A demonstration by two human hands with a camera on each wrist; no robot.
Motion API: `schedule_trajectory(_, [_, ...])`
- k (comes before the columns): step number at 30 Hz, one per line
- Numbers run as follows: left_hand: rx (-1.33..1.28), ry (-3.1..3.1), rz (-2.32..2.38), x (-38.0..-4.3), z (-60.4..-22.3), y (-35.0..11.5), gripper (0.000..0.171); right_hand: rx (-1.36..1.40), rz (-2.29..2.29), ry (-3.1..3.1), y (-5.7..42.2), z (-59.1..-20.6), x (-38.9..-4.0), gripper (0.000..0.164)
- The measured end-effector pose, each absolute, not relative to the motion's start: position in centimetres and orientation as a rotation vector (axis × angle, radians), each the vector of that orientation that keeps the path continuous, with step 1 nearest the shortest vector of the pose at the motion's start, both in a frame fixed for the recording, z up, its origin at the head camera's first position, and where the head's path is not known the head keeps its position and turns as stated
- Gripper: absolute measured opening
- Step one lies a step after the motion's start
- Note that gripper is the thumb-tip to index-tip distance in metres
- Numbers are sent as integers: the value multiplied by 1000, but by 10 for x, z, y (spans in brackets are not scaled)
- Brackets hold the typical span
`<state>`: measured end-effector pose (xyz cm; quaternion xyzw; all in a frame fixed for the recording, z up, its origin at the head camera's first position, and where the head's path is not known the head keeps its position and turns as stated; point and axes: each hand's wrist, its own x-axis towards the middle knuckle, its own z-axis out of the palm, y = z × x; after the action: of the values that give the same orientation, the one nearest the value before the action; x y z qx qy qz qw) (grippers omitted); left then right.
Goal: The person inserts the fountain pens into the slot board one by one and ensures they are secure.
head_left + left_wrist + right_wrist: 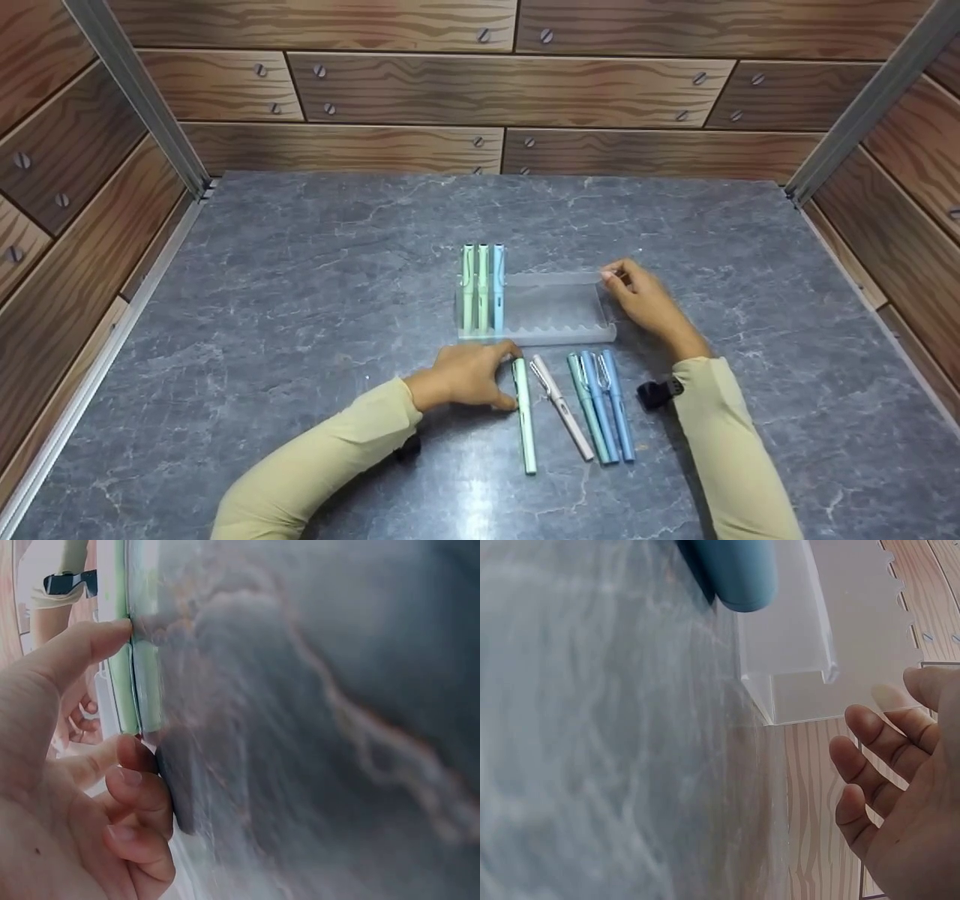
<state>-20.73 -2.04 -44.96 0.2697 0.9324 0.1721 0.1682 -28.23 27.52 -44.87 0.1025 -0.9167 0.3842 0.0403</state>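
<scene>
Head view: the clear holder [555,304] is taken as landmark. Two green pens [483,296] and a sky-blue pen [499,296] are seated at its left end. The mint pen [526,427] is laid just in front of the holder, its cap end reached by the left hand [469,373]. Further right, also in front of the holder, a grey-pink pen [564,411], a teal pen [591,412] and two blue pens [602,416] are laid; the last three are bunched, so a neighbour could be rolled off if one is grabbed carelessly. The holder's far right corner is pinched by the right hand [645,300]; if it is pulled, the holder could be skewed and the seated pens shifted.

Left wrist view: the mint pen is met by thumb and bent index finger near the cap, the other fingers curled in; whether it is actually gripped cannot be told. If lifted from that end only, it could be swivelled or dropped short of the holder.

Right wrist view: the holder's corner is held between thumb and index finger, the other three fingers loosely bent and free. With one corner alone steadied, the holder could be tipped or slid if bumped by a pen
</scene>
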Motion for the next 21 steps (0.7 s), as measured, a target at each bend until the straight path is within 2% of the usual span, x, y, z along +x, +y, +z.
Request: schedule_trajectory(21, [758,2650,563,-206,-452,-24,66,330,1176,-2815,275,-449,-283,29])
